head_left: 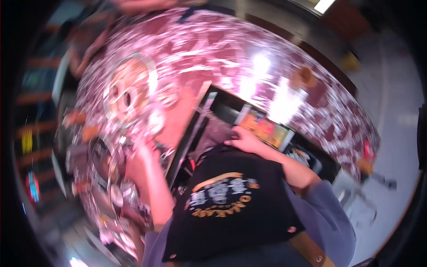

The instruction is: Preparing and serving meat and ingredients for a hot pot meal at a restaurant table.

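Observation:
My right hand [245, 139] reaches over a black open box [224, 107] in front of me. Its fingers are drawn together beside a dark brownish, cloth-like piece [215, 132] in the box; what they grip, if anything, is too blurred to make out. Small orange, red and yellow packets [266, 129] lie in a compartment just beyond that hand. My left hand [144, 149] is outside the box on the left, above the table near a small white dish [155, 121]. Motion smears its fingers, so its grip is unclear.
The round table [195, 53] has a red-and-white marbled top. A large round tray [153, 73] with tan contents stands at the far left. A glass-like bowl [106, 155] and blurred dishes lie nearer. Another person's arm [91, 49] shows at the upper left.

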Motion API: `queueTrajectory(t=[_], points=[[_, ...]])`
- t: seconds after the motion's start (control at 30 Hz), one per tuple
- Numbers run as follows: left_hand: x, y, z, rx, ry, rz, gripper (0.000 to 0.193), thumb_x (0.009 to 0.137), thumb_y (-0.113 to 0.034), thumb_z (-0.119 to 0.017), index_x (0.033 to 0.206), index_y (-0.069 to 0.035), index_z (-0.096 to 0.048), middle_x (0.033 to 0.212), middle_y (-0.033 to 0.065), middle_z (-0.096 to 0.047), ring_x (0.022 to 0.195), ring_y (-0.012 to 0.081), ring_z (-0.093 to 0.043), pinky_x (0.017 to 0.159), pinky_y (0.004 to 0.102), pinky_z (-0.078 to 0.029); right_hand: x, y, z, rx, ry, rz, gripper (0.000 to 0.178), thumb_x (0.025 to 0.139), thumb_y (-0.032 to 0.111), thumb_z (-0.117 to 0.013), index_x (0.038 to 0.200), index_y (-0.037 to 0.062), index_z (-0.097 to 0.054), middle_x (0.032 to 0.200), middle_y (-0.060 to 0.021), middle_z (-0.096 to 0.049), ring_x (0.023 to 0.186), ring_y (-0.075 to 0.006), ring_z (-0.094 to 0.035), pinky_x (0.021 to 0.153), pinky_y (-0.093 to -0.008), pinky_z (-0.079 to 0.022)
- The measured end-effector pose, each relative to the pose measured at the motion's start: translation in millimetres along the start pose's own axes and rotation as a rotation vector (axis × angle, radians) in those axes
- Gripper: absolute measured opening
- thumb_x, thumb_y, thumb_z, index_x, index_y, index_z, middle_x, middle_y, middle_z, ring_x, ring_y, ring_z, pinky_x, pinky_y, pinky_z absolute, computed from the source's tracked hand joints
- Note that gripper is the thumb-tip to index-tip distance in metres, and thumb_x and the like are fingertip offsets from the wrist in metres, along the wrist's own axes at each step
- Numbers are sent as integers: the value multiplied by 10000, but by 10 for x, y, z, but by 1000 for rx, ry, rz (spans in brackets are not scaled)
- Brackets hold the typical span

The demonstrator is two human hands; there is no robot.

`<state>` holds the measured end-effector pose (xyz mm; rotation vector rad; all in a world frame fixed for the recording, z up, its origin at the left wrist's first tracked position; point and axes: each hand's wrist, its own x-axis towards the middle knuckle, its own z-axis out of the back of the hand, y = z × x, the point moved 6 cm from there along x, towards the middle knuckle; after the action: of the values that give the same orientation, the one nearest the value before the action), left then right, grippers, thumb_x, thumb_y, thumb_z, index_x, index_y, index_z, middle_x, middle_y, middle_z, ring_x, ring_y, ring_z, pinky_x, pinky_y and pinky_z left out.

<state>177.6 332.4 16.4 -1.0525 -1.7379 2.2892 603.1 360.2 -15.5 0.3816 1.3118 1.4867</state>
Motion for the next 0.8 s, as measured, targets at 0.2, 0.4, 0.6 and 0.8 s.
queueTrajectory(t=[0.2, 0.4, 0.6, 0.8], points=[[-112, -311, 22, -149, 310, -191, 250, 972, -84, -544, 1200, 6, -592, 695, -9, -553, 465, 44, -416, 392, 176, -296, 308, 534, 263, -276, 49, -26, 447, 757, 341, -769, 954, 20, -529, 788, -120, -599, 761, -306, -629, 696, -408, -495], [6, -216, 337, -54, 364, -141, 245, 957, -82, -568, 1184, -10, -624, 690, -18, -552, 497, 32, -423, 438, 179, -322, 712, 1656, 126, -720, 83, 288, 472, 686, 286, -735, 980, -21, -529, 905, -200, -620, 877, -376, -633, 780, -458, -508], [127, 111, 378, 4, 455, -40, 237, 956, -107, -592, 1174, -21, -629, 692, -22, -537, 518, 29, -425, 454, 170, -335, 1193, 2356, -571, -1023, 239, 365, 629, 735, 385, -720, 1140, -45, -505, 1106, -239, -602, 1053, -377, -608, 909, -454, -494], [100, 187, 379, -8, 462, -38, 227, 951, -63, -565, 1145, 20, -649, 710, -29, -553, 612, 51, -482, 556, 220, -417, 1438, 2506, -948, -1128, 343, 297, 690, 741, 448, -717, 1176, -42, -504, 1222, -240, -580, 1138, -360, -589, 958, -441, -480]])
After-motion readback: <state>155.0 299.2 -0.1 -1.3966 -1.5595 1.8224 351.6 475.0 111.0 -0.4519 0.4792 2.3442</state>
